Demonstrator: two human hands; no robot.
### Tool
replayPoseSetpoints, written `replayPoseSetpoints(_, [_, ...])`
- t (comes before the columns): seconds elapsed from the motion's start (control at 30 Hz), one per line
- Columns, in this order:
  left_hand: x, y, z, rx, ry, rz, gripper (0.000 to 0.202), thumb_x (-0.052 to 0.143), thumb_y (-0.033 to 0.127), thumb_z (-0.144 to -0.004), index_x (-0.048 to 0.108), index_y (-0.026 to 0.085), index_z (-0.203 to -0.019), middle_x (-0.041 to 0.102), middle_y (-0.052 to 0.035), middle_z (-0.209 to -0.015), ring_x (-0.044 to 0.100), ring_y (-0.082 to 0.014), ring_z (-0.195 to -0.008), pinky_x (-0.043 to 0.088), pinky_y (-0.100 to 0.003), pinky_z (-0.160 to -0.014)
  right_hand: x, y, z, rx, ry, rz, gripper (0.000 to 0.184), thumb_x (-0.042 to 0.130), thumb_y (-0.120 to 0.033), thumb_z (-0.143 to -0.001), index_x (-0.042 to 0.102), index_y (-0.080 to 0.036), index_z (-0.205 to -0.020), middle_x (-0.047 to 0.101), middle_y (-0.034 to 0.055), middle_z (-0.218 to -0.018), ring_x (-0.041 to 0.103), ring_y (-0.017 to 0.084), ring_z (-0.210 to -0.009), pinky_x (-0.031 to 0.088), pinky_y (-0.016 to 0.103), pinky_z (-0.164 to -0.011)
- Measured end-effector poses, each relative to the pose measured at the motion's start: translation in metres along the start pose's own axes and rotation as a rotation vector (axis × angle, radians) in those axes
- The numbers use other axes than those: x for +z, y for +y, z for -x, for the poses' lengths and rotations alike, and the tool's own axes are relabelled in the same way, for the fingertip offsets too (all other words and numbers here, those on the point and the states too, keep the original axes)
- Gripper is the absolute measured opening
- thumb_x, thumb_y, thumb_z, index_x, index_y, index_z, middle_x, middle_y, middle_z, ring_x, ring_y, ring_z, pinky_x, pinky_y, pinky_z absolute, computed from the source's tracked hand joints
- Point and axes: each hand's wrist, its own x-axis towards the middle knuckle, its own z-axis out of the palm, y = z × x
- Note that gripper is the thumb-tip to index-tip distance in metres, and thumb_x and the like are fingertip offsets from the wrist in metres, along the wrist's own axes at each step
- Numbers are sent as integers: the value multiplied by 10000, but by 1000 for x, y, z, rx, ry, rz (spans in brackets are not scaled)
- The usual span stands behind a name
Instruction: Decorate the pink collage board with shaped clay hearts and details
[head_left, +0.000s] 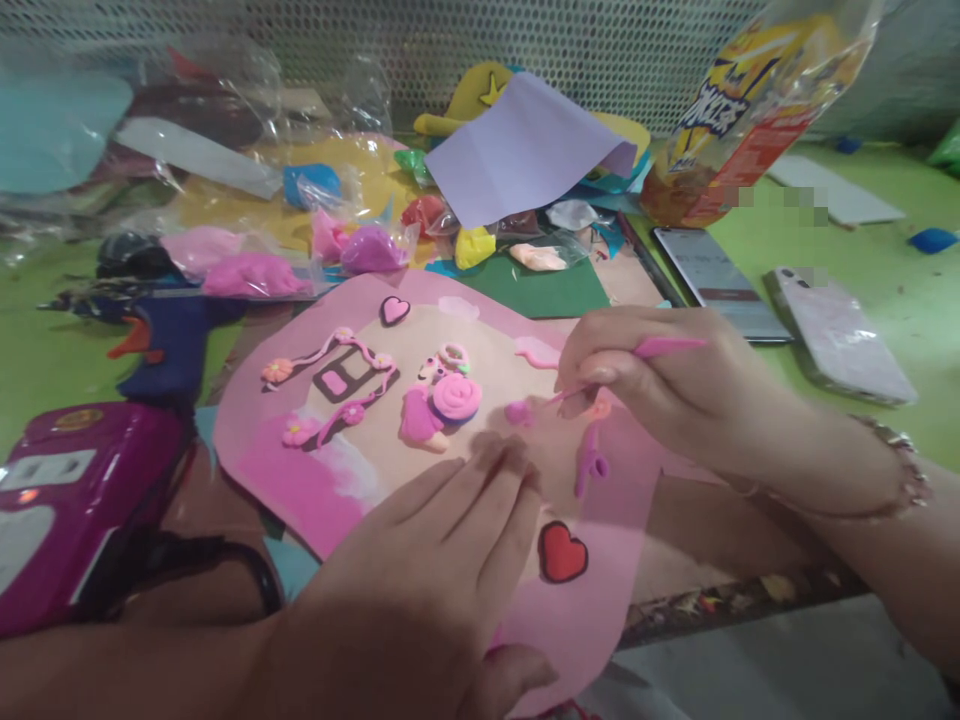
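Observation:
A pink modelling tool (667,346) is pinched in my right hand (637,390), its thin tip by a small pink-purple clay flower (517,412). My left hand (457,530) lies flat, fingers stretched out, on the pink and beige board (255,420) just below that flower. On the board are a clay figure (424,415) in a pink dress with a rolled pink spiral (457,399), a wavy clay strip with flowers (352,412), a red heart (562,552), a small pink heart (394,311) and a purple curled piece (590,465).
Bagged clay lumps (375,247) and a lilac sheet (525,150) lie behind the board. At left are a blue glue gun (169,340) and a purple power socket box (97,480). Two phones (720,275) and a snack packet (750,120) occupy the right.

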Motion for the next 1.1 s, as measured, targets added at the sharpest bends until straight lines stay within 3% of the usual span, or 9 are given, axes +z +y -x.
replayPoseSetpoints(0.2, [2,-2,-5,32,7,-14,629,566,609,-809,614,161,-1247,513,-81,-1379,494,-271,-1270,379,-359,-1056,4,-1,2,-102,-59,57,343,328,-274,-1006,559,-181,-770,608,18,-745,560,118,-714,443,240,-664])
replayPoseSetpoints(0.63, [3,-2,-8,39,38,-49,629,566,606,-795,631,150,-1224,525,-92,-1362,510,-280,-1254,395,-369,-1029,3,-1,0,-118,-39,55,332,338,-254,-1004,558,-179,-767,604,3,-733,554,103,-698,428,216,-655])
replayPoseSetpoints(0.77, [2,-2,-7,45,34,-44,654,586,604,-781,617,138,-1239,513,-104,-1374,500,-281,-1263,400,-368,-1030,2,-2,1,-64,-19,27,322,356,-260,-1000,543,-179,-751,606,0,-723,560,100,-695,424,215,-649])
replayPoseSetpoints(0.9, [-1,-3,-5,44,3,-22,678,572,605,-777,602,119,-1250,499,-117,-1391,460,-289,-1295,384,-384,-1057,2,-3,1,-61,-3,-20,374,312,-327,-1011,539,-176,-756,606,1,-714,549,98,-684,423,218,-657])
replayPoseSetpoints(1.1, [-3,-3,-7,8,33,6,694,551,621,-784,587,113,-1255,517,-119,-1376,514,-281,-1242,455,-418,-982,2,-2,1,-58,11,-26,415,292,-339,-1017,519,-170,-714,569,0,-674,535,87,-644,402,210,-615])
